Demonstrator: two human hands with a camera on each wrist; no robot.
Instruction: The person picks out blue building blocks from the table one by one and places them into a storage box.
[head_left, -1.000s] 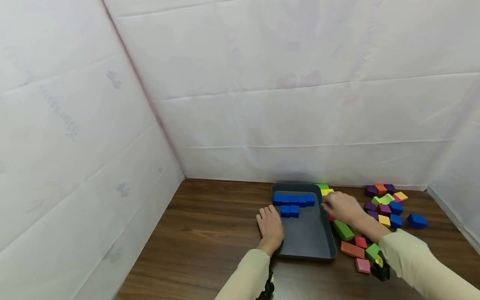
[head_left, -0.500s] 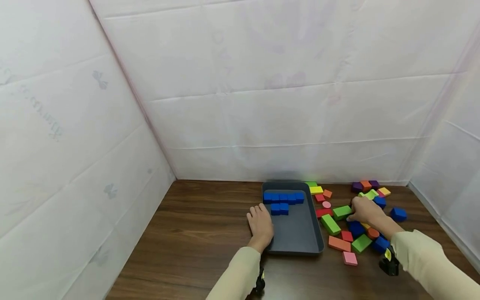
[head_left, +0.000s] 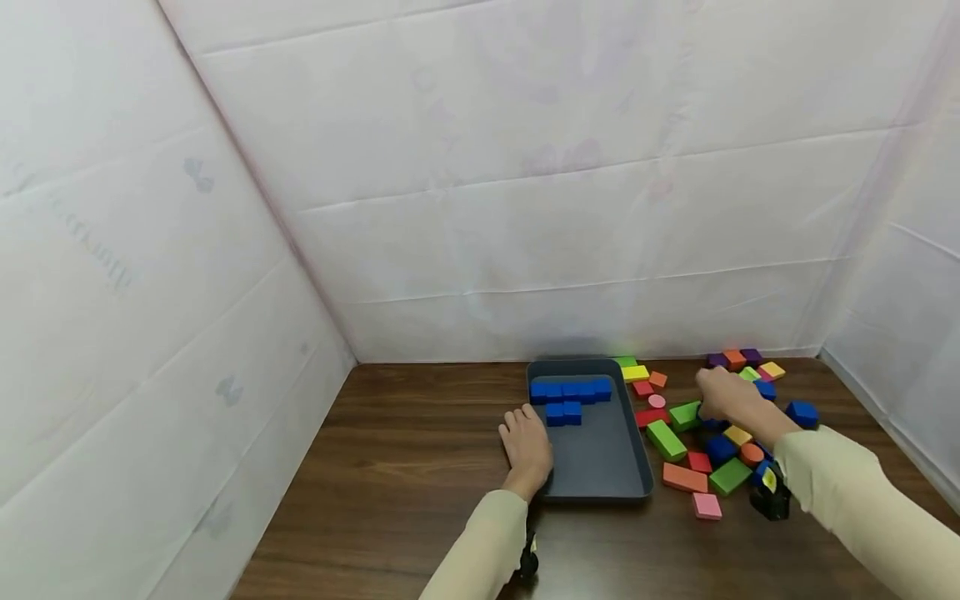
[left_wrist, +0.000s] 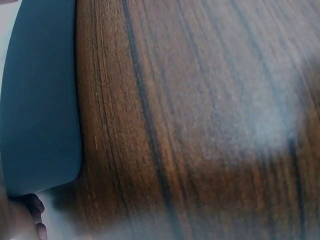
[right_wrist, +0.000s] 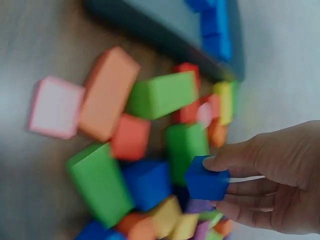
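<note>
A dark grey tray [head_left: 600,467] lies on the wooden table with several blue blocks [head_left: 570,390] lined up at its far end. My left hand [head_left: 527,446] rests flat against the tray's left rim, fingers straight. My right hand [head_left: 723,396] hovers over the pile of coloured blocks to the right of the tray. In the right wrist view it [right_wrist: 272,185] pinches a small blue cube [right_wrist: 206,180] between thumb and fingers, lifted above the pile. The tray [right_wrist: 200,35] shows at the top of that view, and its corner [left_wrist: 40,115] at the left of the left wrist view.
Loose blocks lie right of the tray: a green brick [head_left: 665,439], an orange brick [head_left: 684,477], a pink square [head_left: 707,505], a blue cube [head_left: 802,413], others behind. White sheet walls close in the back and both sides. Bare tabletop [head_left: 420,467] spreads left.
My right hand drew back from the tray's right rim to the block pile, then rose a little with a blue cube. My left hand stayed at the tray.
</note>
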